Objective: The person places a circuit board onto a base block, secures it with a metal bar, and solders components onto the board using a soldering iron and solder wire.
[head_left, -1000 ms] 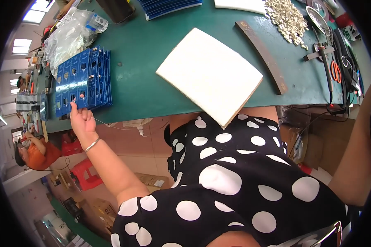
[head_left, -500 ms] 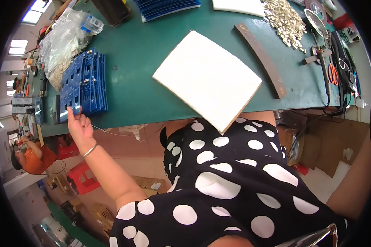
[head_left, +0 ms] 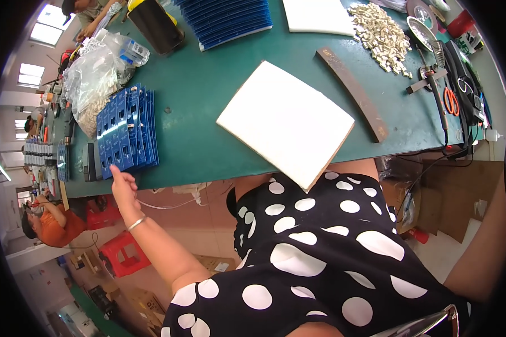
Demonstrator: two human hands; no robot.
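Observation:
My left hand (head_left: 126, 194) is at the near left edge of the table, at the lower end of a row of blue circuit boards (head_left: 123, 135). Its index finger points up and reaches the lowest part of the boards. The other fingers are loosely bent, and I see nothing held in them. A silver bangle is on that wrist. Only my right forearm (head_left: 480, 253) shows at the right rim; the hand is out of the picture. In front of me a white square pad (head_left: 287, 121) lies turned cornerwise, one corner past the table edge.
A brown metal bar (head_left: 351, 92) lies right of the pad, below a heap of small metal pieces (head_left: 379, 36). A soldering iron (head_left: 436, 98) and orange-handled scissors (head_left: 451, 101) are farther right. More blue boards (head_left: 225, 22) stand at the back. Plastic bags (head_left: 93, 76) lie left; other people work beyond.
The whole view has shifted, so the table sits lower and more of its far side shows. My left hand stays by the near end of the blue boards, its fingers slightly moved.

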